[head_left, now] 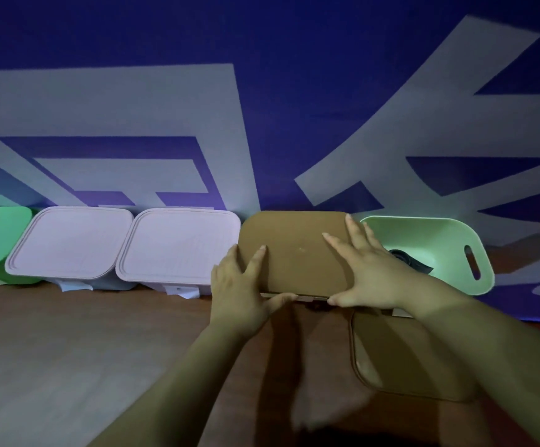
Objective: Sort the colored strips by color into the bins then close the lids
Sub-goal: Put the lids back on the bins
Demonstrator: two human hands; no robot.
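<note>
Currently both hands are holding the brown lid [297, 250], which is sitting in the back row between a pink-lidded bin [178, 246] and an open green bin [430, 246]. The lid is lying broad face up, its long axis running left to right along the row. The left hand [239, 285] is pinching the front left edge, fingers on top and thumb beneath. The right hand [378, 272] is spreading its fingers over the right side, with the thumb clamping the front edge. Whatever lies under the lid is mostly hidden. A second brown lid [407, 359] is lying flat on the wooden surface [52, 350], nearer the person. Something dark [407, 262] is resting in the green bin. Large pale characters are filling the blue backdrop [262, 33], cropped and unreadable.
</note>
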